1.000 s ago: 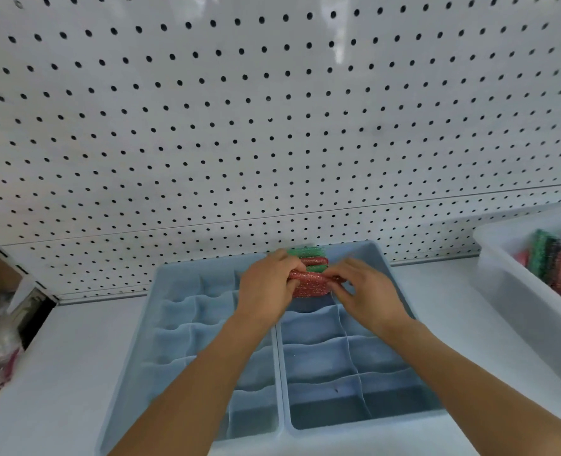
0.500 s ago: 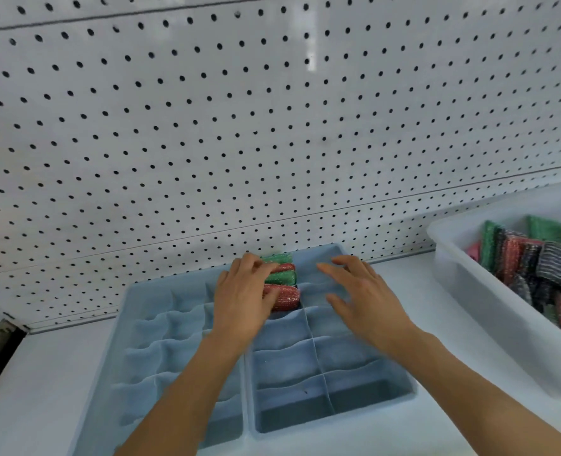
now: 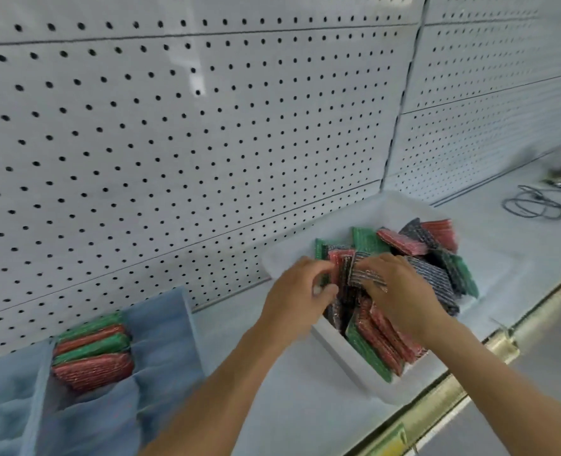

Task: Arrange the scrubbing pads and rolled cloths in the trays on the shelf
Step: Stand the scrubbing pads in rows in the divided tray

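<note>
Reaching into the white bin (image 3: 348,358) on the right of the shelf (image 3: 272,406), both hands work among the loose scrubbing pads (image 3: 436,278): the left hand (image 3: 300,297) pinches a red pad (image 3: 337,258), and the right hand (image 3: 400,291) curls its fingers over a dark striped pad (image 3: 366,274). At far left, four red and green pads (image 3: 91,350) stand packed in one compartment of the blue divided tray (image 3: 160,340).

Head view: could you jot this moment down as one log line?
left hand: pinching pads | right hand: on dark pad | white bin: loose scrubbing pads | blue tray: four pads in one compartment
</note>
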Available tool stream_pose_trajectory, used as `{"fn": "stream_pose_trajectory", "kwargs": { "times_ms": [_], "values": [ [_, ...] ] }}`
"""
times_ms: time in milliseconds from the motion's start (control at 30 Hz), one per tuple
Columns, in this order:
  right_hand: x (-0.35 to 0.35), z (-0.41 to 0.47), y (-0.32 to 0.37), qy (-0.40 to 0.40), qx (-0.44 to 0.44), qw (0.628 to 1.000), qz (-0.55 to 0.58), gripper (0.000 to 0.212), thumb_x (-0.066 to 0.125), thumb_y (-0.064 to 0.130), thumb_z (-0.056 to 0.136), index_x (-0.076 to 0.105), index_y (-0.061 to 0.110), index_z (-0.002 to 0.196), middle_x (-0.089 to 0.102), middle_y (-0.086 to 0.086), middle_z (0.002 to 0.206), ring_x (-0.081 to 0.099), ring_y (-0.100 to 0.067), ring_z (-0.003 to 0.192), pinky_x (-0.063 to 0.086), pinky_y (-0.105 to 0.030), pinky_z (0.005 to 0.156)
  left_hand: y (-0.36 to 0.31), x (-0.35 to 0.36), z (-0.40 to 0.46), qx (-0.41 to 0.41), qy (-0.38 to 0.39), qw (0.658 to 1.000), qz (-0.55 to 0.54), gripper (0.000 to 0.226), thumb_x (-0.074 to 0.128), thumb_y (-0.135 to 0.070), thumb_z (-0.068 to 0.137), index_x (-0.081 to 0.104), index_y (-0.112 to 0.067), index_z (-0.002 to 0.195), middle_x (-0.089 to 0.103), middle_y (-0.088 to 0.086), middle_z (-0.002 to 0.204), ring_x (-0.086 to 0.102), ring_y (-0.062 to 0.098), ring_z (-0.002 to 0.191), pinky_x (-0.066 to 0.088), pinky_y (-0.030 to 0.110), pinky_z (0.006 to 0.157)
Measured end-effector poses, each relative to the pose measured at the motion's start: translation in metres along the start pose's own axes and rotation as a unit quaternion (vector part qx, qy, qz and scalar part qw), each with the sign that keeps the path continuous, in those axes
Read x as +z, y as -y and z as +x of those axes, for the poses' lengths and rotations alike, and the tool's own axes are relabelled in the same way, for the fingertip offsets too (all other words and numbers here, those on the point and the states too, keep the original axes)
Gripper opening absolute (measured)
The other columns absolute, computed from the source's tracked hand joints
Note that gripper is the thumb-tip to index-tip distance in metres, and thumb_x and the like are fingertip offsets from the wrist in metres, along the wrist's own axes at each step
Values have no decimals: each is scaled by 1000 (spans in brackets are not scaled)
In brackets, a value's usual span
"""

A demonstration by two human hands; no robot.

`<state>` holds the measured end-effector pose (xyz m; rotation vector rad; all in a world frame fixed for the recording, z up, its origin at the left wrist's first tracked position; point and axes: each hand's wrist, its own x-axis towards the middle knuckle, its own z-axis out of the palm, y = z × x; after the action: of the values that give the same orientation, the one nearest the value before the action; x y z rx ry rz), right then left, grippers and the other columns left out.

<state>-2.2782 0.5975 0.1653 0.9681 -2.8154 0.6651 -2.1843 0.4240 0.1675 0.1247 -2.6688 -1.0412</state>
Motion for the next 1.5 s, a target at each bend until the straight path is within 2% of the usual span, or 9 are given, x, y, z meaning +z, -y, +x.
{"fn": "stream_pose_trajectory", "kwargs": {
  "times_ms": [233,433,567,833,933,1033,1167,1367,1500],
  "values": [
    [-1,46,-60,154,22,984,-90,56,57,42,89,41,19,138,52,-2,136,43,-25,125,36,-44,105,-2,54,90,-72,83,988,104,39,59,-17,93,56,-24,131,59,2,128,57,22,113,47,38,96],
    [3,60,-77,142,15,986,-81,40,69,49,80,58,21,106,63,2,102,55,-24,103,44,-40,92,3,69,112,-100,115,980,129,33,68,-15,85,63,-17,117,63,2,99,62,22,92,51,33,79],
    [-10,53,-76,89,54,994,31,18,68,31,86,59,16,90,60,5,78,57,-15,68,47,-29,65,2,63,105,-122,109,981,103,36,66,-21,88,58,-14,122,63,3,115,61,18,94,50,31,85],
    [-43,30,-24,-109,98,938,314,13,60,28,92,57,16,94,67,-9,87,65,-29,80,55,-44,72,3,-2,52,-207,-70,939,-265,24,62,-9,88,52,-15,108,60,10,109,68,21,77,60,38,71],
    [-46,25,13,-69,109,897,422,35,66,40,85,57,7,90,60,-29,90,59,-45,84,51,-56,79,9,-36,24,-226,-92,885,-397,41,58,3,85,55,-23,117,62,16,113,72,26,86,60,42,77],
    [-33,18,53,44,135,857,496,19,60,35,90,61,16,87,69,0,78,66,-12,75,50,-32,76,18,-65,-11,-238,-65,854,-458,53,55,10,84,56,-25,124,63,16,99,71,25,78,60,40,75],
    [3,14,106,103,83,846,517,22,67,31,87,66,10,94,72,-11,86,65,-30,82,54,-51,81,35,-99,-61,-247,-34,887,-390,54,57,6,86,51,-28,127,59,11,99,69,24,81,60,42,78],
    [49,-1,189,161,18,863,479,13,61,16,92,61,3,87,62,-10,75,57,-18,69,49,-31,62,86,-165,-135,-229,-81,946,-216,14,66,-31,90,65,-32,104,68,-18,87,61,-12,72,44,2,67],
    [75,-10,223,153,12,855,495,16,62,13,91,58,-2,89,61,-18,77,58,-20,70,53,-28,61,130,-204,-177,-255,-118,947,-153,22,76,-19,81,64,-33,92,69,-9,91,62,5,78,51,17,78]
  ]
}}
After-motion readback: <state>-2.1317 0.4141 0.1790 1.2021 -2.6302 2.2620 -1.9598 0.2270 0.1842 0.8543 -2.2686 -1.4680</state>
